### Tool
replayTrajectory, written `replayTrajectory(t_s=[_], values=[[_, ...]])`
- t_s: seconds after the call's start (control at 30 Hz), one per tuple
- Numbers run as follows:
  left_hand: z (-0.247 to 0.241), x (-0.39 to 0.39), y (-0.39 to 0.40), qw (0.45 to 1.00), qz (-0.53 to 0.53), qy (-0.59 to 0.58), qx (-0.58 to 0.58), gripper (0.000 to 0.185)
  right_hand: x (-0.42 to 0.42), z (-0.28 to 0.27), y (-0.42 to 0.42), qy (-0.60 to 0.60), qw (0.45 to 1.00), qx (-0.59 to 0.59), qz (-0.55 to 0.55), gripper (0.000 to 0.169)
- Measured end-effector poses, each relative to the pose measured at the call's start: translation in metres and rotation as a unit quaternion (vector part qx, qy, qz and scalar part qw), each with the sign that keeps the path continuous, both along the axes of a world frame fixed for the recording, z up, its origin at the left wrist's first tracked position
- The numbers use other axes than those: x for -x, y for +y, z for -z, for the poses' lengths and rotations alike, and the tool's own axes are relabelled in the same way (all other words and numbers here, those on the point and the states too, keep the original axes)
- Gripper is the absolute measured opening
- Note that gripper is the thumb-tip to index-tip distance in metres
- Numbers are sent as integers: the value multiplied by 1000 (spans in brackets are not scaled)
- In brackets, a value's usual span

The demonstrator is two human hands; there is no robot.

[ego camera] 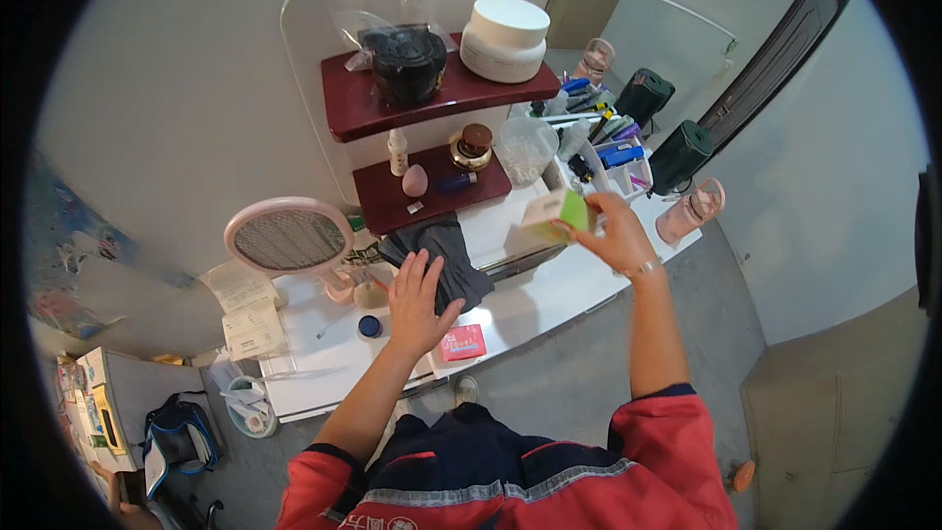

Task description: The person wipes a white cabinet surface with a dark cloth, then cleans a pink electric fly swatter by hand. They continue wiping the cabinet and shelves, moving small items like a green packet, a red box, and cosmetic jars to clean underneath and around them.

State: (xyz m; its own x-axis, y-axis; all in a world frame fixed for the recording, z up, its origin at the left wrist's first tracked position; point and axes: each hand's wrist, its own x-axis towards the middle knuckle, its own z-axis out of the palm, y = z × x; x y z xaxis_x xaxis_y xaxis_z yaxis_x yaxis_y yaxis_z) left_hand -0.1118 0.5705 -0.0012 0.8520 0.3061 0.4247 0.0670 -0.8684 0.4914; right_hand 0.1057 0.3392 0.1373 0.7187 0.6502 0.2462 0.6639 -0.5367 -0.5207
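Observation:
My left hand (421, 302) lies spread on a folded dark grey cloth (450, 258) on the white dressing table (331, 375). In my right hand (614, 235) is a small green and white box (553, 215), held above the table near the wall mirror. Just right of my left wrist lies a pink box (464, 342) bearing writing. A small round dark blue lidded jar (370, 326) stands left of that hand. Beyond the cloth, a lower dark red shelf (368, 199) holds a pink makeup sponge (415, 180), a small white bottle (397, 152) and a brown-capped jar (472, 147).
An upper shelf (353, 114) bears a black container (409, 62) and a white jar (505, 38). A pink electric swatter (291, 237) stands left. Right are an organizer (622, 180), a green cylinder (682, 157) and a pink bottle (690, 213). Another person's arm (110, 486) shows lower left.

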Motion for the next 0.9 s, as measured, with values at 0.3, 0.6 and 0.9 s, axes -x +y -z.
replayTrajectory(t_s=[0.3,0.6,0.9], values=[[4,-4,-3,1000,2,-20,-1,75,81,172,-25,126,963,188,150,55],[2,-1,-1,1000,-8,-7,-5,75,51,143,-6,45,980,-65,182,40],[3,-3,-3,1000,0,-17,-8,76,-95,62,101,251,894,-225,296,42]])
